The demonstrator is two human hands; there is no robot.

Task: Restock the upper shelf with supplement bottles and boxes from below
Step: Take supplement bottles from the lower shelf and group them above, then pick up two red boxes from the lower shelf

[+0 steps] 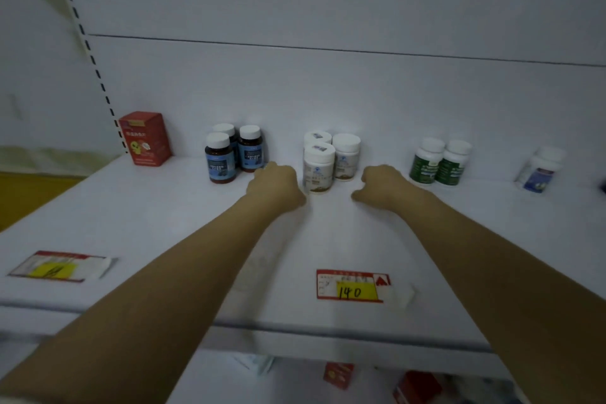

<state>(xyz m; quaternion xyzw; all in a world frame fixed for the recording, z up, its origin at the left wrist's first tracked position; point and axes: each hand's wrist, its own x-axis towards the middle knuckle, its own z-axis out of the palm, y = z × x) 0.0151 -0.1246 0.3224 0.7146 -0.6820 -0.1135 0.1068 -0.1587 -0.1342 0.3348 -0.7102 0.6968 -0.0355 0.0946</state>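
Your left hand [275, 185] and right hand [383, 187] rest fingers-curled and empty on the upper shelf [164, 223], arms outstretched, flanking the front white bottle [318, 167].

Along the shelf [164, 223] back are ranged, left to right: box [146, 139], bottle trio [220, 157], jar trio [319, 167], bottle pair [424, 166], lone bottle [539, 174]. Two price tags [351, 285] are laid in front.

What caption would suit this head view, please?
A person's left hand and right hand flank three white-capped cream plastic bottles on the white upper shelf.
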